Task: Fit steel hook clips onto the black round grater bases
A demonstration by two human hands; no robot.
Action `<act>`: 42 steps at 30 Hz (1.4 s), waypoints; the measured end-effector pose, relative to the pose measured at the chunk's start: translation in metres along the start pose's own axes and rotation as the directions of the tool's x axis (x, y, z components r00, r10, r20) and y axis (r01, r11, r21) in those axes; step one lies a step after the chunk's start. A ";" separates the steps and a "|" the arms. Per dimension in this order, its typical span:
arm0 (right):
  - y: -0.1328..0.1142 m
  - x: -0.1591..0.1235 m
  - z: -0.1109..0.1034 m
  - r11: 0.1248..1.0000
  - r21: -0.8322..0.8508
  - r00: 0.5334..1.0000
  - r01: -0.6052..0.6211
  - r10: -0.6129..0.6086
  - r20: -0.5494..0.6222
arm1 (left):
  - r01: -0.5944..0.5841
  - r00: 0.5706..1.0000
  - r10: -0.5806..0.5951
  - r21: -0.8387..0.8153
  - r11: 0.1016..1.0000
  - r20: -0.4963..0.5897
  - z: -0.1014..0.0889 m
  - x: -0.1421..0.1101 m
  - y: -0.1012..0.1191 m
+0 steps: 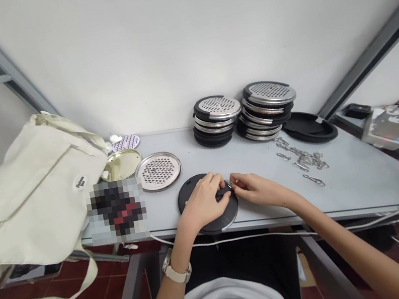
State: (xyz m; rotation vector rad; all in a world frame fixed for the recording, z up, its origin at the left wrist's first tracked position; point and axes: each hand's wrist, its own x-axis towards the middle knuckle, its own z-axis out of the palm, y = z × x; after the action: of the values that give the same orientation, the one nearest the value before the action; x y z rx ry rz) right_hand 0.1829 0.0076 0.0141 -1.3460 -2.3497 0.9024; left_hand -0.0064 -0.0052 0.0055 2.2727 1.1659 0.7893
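One black disc (217, 222), laid flat at the front edge of the grey table (348, 196). The left hand (205, 197) was spread over it, fingers partly bent; whether anything was gripped could not be told. By the right hand (246, 188), fingertips pinched together, a small metal piece (230, 185) was held at the disc's right side. Metal clips (314, 180) were scattered farther right.

Two hands (205, 197), one handled disc (229, 213), two stacks (215, 129), one bag (30, 188) and one watch (176, 274) are seen; clips (314, 180) are uncountable.
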 end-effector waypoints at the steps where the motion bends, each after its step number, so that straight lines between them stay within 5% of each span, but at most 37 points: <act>1: -0.002 0.001 -0.001 1.000 -0.019 1.000 0.007 -0.007 0.012 | -0.001 1.000 0.001 -0.001 1.000 -0.001 0.000 0.000 0.000; 11: -0.006 0.004 0.001 0.983 -0.184 0.999 -0.028 0.031 0.014 | 0.031 0.999 -0.031 0.000 1.000 -0.021 0.002 -0.001 -0.002; 25: -0.001 -0.004 0.026 0.915 -0.394 0.982 -0.091 0.017 -0.188 | -0.004 0.999 0.002 -0.044 0.999 -0.039 0.006 0.001 -0.005; 42: -0.001 -0.004 0.023 0.887 -0.456 0.988 -0.070 -0.002 -0.154 | -0.011 0.999 0.007 -0.074 0.997 -0.053 0.009 0.002 -0.006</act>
State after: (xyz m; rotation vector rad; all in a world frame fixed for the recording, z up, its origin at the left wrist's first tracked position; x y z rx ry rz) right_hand 0.1722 -0.0047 -0.0028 -1.5628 -2.5192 0.2314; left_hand -0.0031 -0.0017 -0.0046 2.2105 1.1313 0.8866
